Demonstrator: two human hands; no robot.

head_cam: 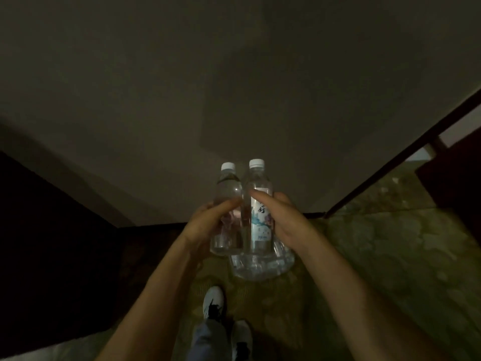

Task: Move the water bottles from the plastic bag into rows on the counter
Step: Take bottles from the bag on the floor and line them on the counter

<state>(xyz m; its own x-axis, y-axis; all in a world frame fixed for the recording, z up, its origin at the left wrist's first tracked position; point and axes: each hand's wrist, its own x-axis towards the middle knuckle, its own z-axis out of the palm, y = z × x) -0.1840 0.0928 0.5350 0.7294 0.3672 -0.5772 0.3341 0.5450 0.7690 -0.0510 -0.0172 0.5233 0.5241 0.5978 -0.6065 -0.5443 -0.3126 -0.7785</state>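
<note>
The room is dim. My left hand [208, 221] grips a clear water bottle [227, 188] with a white cap, held upright. My right hand [283, 220] grips a second capped bottle [257, 186] with a pale printed label, pressed against the first. Both are held in the air in front of me. Below them, on the floor, lies a clear plastic bag [263, 267] with more bottles inside; how many I cannot tell. No counter is in view.
A plain wall [234, 74] fills the upper view. Dark furniture [52, 243] stands at left, a dark wooden piece [453, 178] at far right. The patterned green carpet [390, 256] spreads below. My white shoes [214, 300] stand just behind the bag.
</note>
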